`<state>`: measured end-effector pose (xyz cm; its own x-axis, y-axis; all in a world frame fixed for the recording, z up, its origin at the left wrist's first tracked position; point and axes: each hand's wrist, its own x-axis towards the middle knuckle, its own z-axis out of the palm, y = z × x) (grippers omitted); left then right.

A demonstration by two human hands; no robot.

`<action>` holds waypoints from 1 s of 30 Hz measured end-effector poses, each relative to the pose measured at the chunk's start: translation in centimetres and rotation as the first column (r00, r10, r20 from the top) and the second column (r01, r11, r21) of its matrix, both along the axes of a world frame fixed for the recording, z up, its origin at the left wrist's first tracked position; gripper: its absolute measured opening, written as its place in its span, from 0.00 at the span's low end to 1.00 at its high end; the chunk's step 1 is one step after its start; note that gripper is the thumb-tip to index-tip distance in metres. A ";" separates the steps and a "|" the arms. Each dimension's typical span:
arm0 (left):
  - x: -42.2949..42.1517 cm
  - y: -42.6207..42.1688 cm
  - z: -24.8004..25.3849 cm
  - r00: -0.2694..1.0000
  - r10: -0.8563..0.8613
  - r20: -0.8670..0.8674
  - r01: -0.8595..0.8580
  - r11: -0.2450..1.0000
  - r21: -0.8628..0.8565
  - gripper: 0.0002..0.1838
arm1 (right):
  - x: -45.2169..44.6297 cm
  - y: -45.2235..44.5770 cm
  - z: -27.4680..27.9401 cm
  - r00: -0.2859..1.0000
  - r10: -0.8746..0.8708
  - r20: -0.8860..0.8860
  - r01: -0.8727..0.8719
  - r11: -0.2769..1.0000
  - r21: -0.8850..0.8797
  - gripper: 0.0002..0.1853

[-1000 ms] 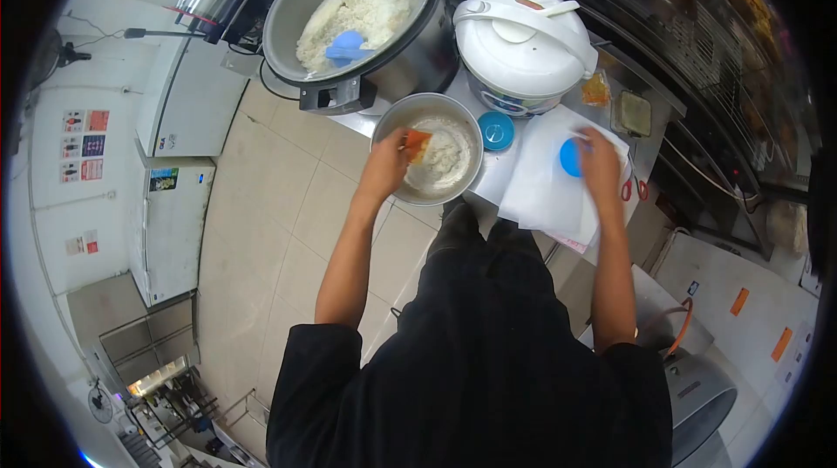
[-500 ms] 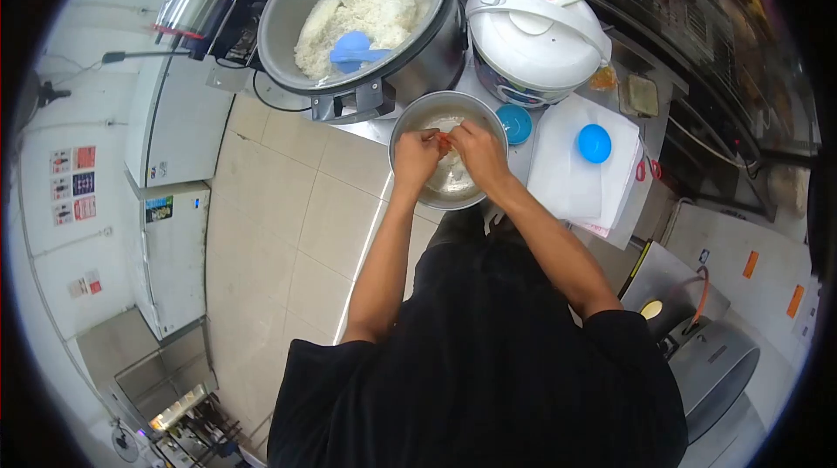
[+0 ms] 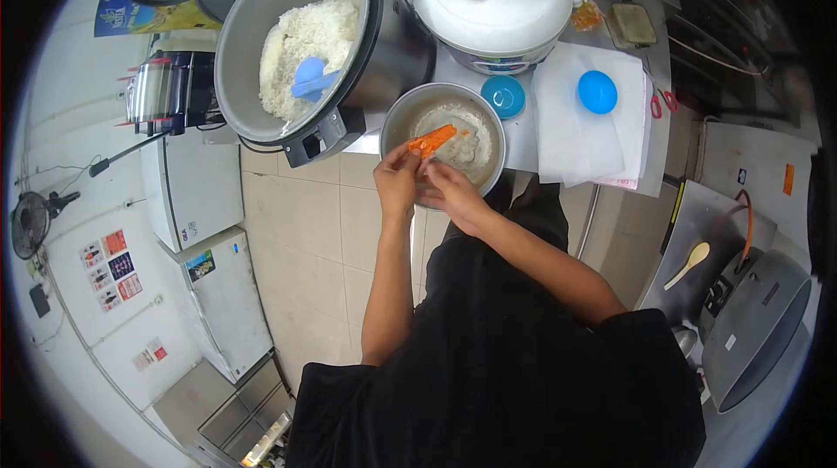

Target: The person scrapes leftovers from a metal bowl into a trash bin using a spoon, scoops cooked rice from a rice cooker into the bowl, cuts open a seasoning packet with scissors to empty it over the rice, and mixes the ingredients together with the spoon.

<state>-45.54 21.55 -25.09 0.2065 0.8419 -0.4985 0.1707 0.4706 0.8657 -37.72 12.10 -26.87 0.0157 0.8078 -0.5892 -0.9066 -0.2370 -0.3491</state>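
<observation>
My left hand [image 3: 398, 178] pinches a small bright orange packet [image 3: 432, 142], which slants over a round metal bowl [image 3: 391, 118]. Just to its right is my right hand [image 3: 458, 198], palm turned up with its fingers apart at the near rim of the bowl. I cannot tell whether its thumb touches the packet's lower end. Whitish, grainy stuff [image 3: 466, 152] lies in the bowl, with small orange specks near the packet. What the packet contains is hidden.
An open rice cooker [image 3: 231, 75] holds white rice and a blue scoop [image 3: 312, 80]. Beside it stands a white lidded cooker [image 3: 493, 1]. A teal lid [image 3: 503, 97], white paper sheets [image 3: 575, 150], a blue bowl [image 3: 597, 92] and red-handled scissors [image 3: 663, 102] lie to the right.
Both hands were together over the bowl's middle; now they are nearer its close rim. My right hand's fingers have spread, and the orange packet shows more fully in my left. The view has shifted.
</observation>
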 end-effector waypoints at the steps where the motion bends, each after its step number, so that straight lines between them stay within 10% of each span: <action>1: -0.3 -0.2 0.0 0.999 -0.021 -0.024 0.021 1.000 0.010 0.15 | -0.3 0.7 0.4 0.997 -0.028 -0.077 0.031 0.999 0.030 0.16; 10: -2.7 -1.0 -0.1 0.999 0.028 -0.027 -0.028 0.999 0.025 0.13 | -3.3 2.2 -2.9 0.982 -0.082 -0.168 0.102 0.988 0.117 0.16; 16: -2.9 0.8 1.8 0.901 -0.268 -0.340 0.291 0.957 0.018 0.13 | -3.7 2.1 -2.5 0.988 -0.036 -0.151 0.059 0.987 0.151 0.12; 25: -2.4 2.2 1.0 0.909 -0.406 -0.091 0.396 0.911 -0.114 0.13 | -2.6 2.5 -5.0 0.947 -0.015 -0.321 0.110 0.953 0.281 0.12; 30: -2.6 1.6 -1.5 0.736 -0.540 -0.409 0.634 0.761 0.136 0.13 | -1.2 2.4 -1.8 0.950 -0.089 -0.300 0.152 0.969 0.193 0.17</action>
<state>-48.17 23.14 -26.54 0.5675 0.7084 -0.4196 0.6298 -0.0453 0.7754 -38.93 14.51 -28.65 -0.0240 0.9166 -0.3990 -0.9926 -0.0693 -0.0996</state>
